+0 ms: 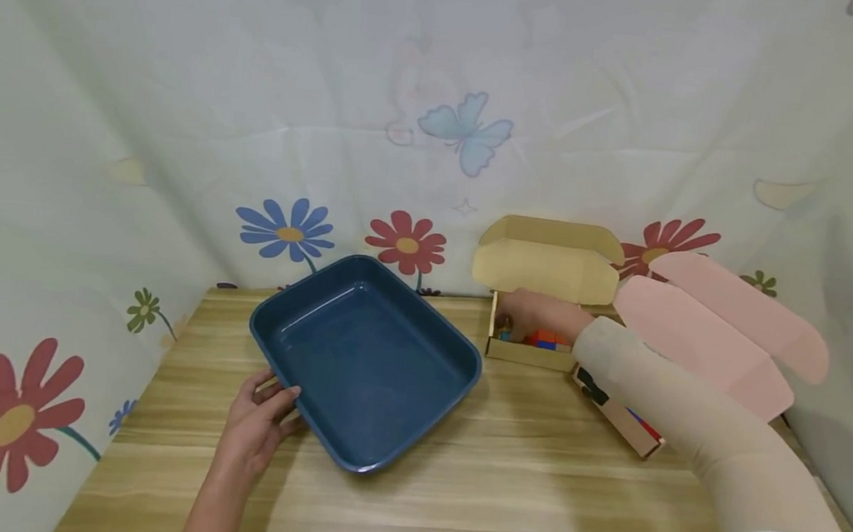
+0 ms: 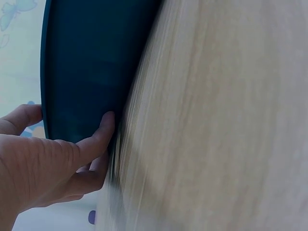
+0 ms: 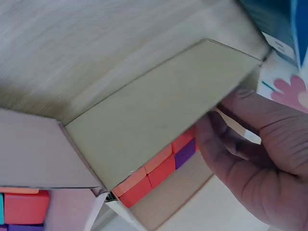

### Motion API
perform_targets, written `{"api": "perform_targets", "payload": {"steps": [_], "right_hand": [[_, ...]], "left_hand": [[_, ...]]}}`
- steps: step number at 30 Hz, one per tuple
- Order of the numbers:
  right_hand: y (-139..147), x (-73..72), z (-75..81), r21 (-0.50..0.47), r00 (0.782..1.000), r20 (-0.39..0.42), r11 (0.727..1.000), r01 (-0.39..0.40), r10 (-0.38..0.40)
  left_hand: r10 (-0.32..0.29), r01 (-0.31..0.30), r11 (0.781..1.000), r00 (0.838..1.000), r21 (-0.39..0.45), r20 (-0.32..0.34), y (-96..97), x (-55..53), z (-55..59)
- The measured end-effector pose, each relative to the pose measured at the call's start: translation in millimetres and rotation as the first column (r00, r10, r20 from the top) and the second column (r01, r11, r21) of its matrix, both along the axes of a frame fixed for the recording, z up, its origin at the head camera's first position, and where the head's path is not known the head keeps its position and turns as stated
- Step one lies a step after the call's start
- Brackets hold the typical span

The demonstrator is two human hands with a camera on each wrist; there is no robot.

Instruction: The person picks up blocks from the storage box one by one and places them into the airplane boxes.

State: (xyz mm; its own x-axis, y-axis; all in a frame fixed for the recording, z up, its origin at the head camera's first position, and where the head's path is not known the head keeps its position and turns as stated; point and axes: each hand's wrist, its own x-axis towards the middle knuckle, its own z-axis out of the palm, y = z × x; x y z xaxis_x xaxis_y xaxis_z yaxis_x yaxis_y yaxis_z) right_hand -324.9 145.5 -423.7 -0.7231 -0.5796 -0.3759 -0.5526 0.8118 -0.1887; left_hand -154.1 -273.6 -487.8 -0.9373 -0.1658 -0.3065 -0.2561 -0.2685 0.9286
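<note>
A deep dark-blue tray [image 1: 366, 370] with rounded corners stands at the middle-left of the wooden table, turned askew. My left hand [image 1: 260, 420] grips its near-left side; in the left wrist view, one digit reaches the rim and another fingertip presses low on the outer wall [image 2: 82, 72]. Farther right, my right hand [image 1: 531, 314] reaches down into an open yellow cardboard box [image 1: 532, 354] of coloured blocks [image 1: 547, 340]. The right wrist view shows bent fingers [image 3: 219, 149] beside red and purple blocks [image 3: 161, 173]. Its fingertips are hidden behind the box wall, so I cannot tell whether they pinch a block.
Right of the yellow box lies an open pink box [image 1: 628, 428], partly covered by my right sleeve [image 1: 686, 403], with coloured blocks inside. Its raised pink lid [image 1: 706, 338] leans outward, and a yellow lid [image 1: 547, 267] stands up against the flowered curtain [image 1: 434, 166]. Bare wooden table [image 1: 514, 490] lies in front.
</note>
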Motion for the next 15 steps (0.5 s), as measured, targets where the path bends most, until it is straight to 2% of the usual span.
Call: {"api": "perform_targets", "payload": {"steps": [4, 11, 15], "right_hand": [[2.4, -1.4, -0.8, -0.035, 0.999, 0.047, 0.999, 0.021, -0.02], [-1.7, 0.1, -10.8, -0.143, 0.998, -0.063, 0.989, -0.037, 0.028], [-2.1, 5.7, -11.7, -0.185, 0.995, -0.096, 0.981, -0.056, 0.039]], "left_hand": [[0.001, -0.001, 1.0, 1.0, 0.002, 0.011, -2.0, 0.8, 0.3], [0.018, -0.017, 1.0, 1.0, -0.006, 0.012, -7.1, 5.6, 1.0], [0.02, -0.02, 1.0, 1.0, -0.014, 0.014, -8.9, 7.3, 0.1]]}}
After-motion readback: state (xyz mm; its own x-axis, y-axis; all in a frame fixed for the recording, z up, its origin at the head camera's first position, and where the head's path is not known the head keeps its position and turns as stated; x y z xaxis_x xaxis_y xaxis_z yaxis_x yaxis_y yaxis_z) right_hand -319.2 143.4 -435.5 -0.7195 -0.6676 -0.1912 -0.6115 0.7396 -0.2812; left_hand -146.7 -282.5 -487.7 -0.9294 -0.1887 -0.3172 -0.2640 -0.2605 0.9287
